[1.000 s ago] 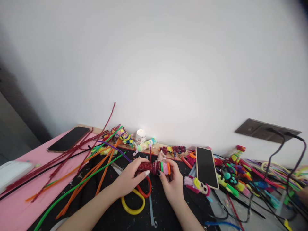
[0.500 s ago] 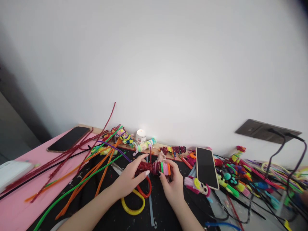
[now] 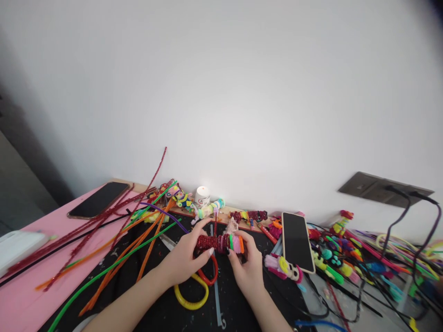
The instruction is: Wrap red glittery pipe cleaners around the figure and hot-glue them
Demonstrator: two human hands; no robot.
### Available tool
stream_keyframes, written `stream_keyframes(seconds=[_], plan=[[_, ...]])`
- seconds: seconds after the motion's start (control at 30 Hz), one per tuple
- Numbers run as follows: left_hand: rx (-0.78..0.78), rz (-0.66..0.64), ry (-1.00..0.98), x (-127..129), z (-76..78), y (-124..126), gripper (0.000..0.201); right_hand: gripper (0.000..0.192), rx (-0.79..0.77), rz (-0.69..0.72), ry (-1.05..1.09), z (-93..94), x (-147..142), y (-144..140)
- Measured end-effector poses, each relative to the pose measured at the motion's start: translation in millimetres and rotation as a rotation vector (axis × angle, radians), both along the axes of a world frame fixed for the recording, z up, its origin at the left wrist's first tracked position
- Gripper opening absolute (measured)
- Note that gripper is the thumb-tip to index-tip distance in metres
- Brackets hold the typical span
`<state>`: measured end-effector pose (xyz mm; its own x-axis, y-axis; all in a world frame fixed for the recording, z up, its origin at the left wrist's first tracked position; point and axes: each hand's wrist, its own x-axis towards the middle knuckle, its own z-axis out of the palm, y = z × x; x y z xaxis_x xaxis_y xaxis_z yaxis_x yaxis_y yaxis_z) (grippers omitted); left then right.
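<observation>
Both hands at table centre, working a coiled pipe-cleaner roll (image 3: 218, 243) held horizontal just above the black mat (image 3: 152, 295). L hand (image 3: 185, 260) curled round the glittery red end, thumb under, fingers over the top; R hand (image 3: 246, 267) pinching the pink/orange end w/ fingertips. A red stem sticks up from the roll's middle at 12 o'clock. Judgement: wrapping step; best kept tight by holding the L grip firm as anchor, turning w/ R only, each coil touching the last, no gaps. Scissors w/ yellow and red handles (image 3: 194, 290) lie at 6 o'clock beneath the roll. Phone (image 3: 296, 240) at 3 o'clock, near. Loose long stems (image 3: 114, 240) fan out at 9–10 o'clock; candle (image 3: 202, 195) at 12, by the wall.
</observation>
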<state>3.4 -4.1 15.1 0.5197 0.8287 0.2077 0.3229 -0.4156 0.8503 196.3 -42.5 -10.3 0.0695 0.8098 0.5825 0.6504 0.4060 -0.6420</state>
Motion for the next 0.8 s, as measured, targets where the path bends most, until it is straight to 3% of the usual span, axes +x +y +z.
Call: stream_keyframes(seconds=[0.8], plan=[[0.024, -0.047, 0.037, -4.2, -5.8, 0.7, 0.055, 0.03, -0.027, 0.013, -0.002, 1.6, -0.1, -0.1]])
